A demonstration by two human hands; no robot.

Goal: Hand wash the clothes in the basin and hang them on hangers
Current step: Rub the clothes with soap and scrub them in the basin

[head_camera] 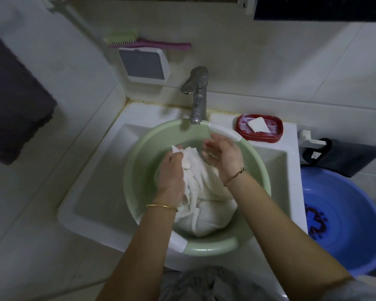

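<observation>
Dark, nubby towel fabric (13, 101) hangs by the left wall. At the sink's (91, 198) middle sits a round, smooth pale-green plastic basin (143, 161) holding a wet, wrinkled white garment (204, 205). The left hand (172, 172) grips a bunched fold of it, fingers curled round the cloth. The right hand (221, 155) hovers open, palm up, perhaps soapy; blur hides this. On the sink's back right corner, a red oval dish (276, 133) carries white soap (258, 125). A glossy blue tub (345, 224) stands rightmost.
</observation>
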